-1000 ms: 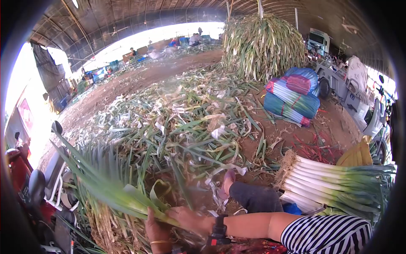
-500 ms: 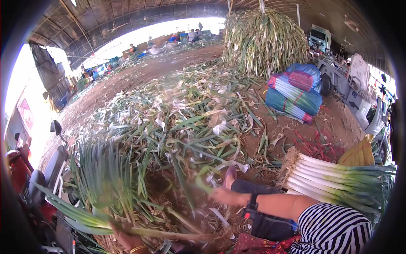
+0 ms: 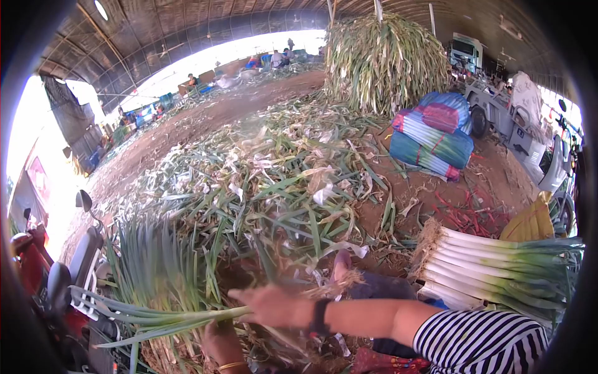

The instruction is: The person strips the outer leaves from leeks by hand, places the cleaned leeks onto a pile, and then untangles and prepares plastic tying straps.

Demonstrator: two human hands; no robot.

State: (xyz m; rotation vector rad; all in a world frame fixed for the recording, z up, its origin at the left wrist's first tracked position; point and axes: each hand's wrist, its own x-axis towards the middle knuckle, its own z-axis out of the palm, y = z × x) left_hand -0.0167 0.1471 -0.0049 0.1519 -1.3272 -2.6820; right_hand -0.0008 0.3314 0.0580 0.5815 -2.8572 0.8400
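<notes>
A long green onion [image 3: 156,320] lay sideways at both hands, low in the head view.
The left hand [image 3: 223,344] was closed around it below the spread leaves; the right hand [image 3: 277,305], blurred, lay over the stem with a finger stretched out, so its grip could not be told. The leaves crossed in front of an untrimmed bunch [image 3: 159,252], near a heap of loose leaves [image 3: 268,162]; clean white stalks [image 3: 473,258] lay to the right.
</notes>
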